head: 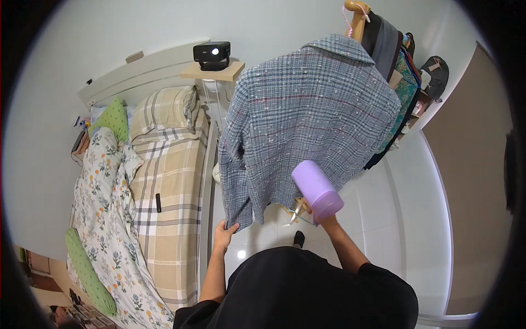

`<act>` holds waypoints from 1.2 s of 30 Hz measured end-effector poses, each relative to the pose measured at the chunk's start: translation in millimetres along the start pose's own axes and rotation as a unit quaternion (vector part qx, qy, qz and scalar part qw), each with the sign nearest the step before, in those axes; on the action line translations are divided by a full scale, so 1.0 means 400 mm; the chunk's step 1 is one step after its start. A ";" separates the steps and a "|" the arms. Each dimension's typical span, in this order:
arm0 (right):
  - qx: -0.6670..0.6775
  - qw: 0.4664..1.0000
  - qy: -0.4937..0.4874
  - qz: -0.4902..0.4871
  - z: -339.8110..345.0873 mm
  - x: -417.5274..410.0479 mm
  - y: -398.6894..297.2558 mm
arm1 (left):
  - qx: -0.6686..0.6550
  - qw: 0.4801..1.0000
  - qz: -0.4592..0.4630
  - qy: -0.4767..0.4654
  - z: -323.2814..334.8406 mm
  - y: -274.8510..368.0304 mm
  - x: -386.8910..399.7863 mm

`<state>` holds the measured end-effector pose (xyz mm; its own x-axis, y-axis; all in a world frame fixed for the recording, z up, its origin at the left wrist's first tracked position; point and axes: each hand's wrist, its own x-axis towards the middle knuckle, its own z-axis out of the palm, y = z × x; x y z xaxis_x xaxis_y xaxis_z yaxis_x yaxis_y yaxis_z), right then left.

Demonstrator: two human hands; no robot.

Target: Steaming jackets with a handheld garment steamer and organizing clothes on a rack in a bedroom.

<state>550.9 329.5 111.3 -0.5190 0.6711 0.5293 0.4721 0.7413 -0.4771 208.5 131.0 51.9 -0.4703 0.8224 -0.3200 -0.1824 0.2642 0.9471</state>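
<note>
A blue-grey tweed jacket [304, 111] with red threads hangs on a pink hanger [349, 24] from a wooden coat stand [356, 20], its back towards me. My left hand [224, 234] grips the cuff of the jacket's left-hand sleeve. Held up in my right hand [318, 214] is a purple cylindrical appliance [314, 185], which looks like a handheld garment steamer. It is in front of the jacket's lower part; whether it touches the cloth I cannot tell. Its handle and most of my right fingers are hidden behind its body.
A bed [172, 246] with plaid sheets runs along the left, bearing a black remote control [158, 202] and a floral quilt [107, 214]. A projector [212, 53] stands on a small wooden-topped stand [209, 73]. More clothes [404, 86] hang behind the jacket, near a dark backpack [435, 78].
</note>
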 end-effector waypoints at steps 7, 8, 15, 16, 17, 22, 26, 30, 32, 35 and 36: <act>0.068 0.996 0.012 -0.059 0.058 -0.153 0.004 | -0.006 1.000 -0.016 -0.011 -0.008 0.012 -0.001; 0.034 0.999 -0.036 -0.006 0.069 -0.183 0.028 | -0.012 1.000 -0.014 -0.017 -0.001 0.020 0.001; -0.004 0.999 0.041 0.014 -0.024 -0.094 0.064 | 0.026 0.999 -0.014 -0.013 -0.011 0.018 0.001; -0.003 0.999 0.042 0.018 -0.060 -0.048 0.038 | 0.025 0.999 -0.018 -0.010 -0.014 0.016 0.002; 0.079 0.992 0.077 0.060 -0.110 0.010 -0.015 | 0.024 0.999 -0.023 -0.006 -0.018 0.013 0.001; 0.294 0.935 0.162 0.113 -0.270 0.108 -0.053 | 0.000 1.000 0.006 -0.001 -0.003 0.022 0.007; 0.205 0.944 0.219 0.137 -0.358 0.134 -0.116 | -0.017 1.000 0.014 0.004 -0.017 0.013 0.019; 0.224 0.906 0.193 0.303 -0.373 0.064 -0.117 | 0.000 1.000 0.016 0.013 -0.015 0.008 0.038; 0.241 0.885 0.179 0.355 -0.358 -0.001 -0.101 | -0.010 0.999 0.017 0.037 -0.005 0.007 0.051; 0.245 0.854 0.128 0.441 -0.315 -0.117 -0.035 | -0.002 0.999 -0.017 0.027 -0.018 -0.010 0.077; 0.229 0.872 0.106 0.419 -0.271 -0.179 0.013 | 0.002 0.999 -0.010 0.040 -0.028 -0.027 0.086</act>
<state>667.9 284.8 147.0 0.0372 0.9982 -0.0465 0.2628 -0.0547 -0.9633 184.8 150.9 30.2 -0.5341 0.7741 -0.3398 -0.1888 0.2825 0.9405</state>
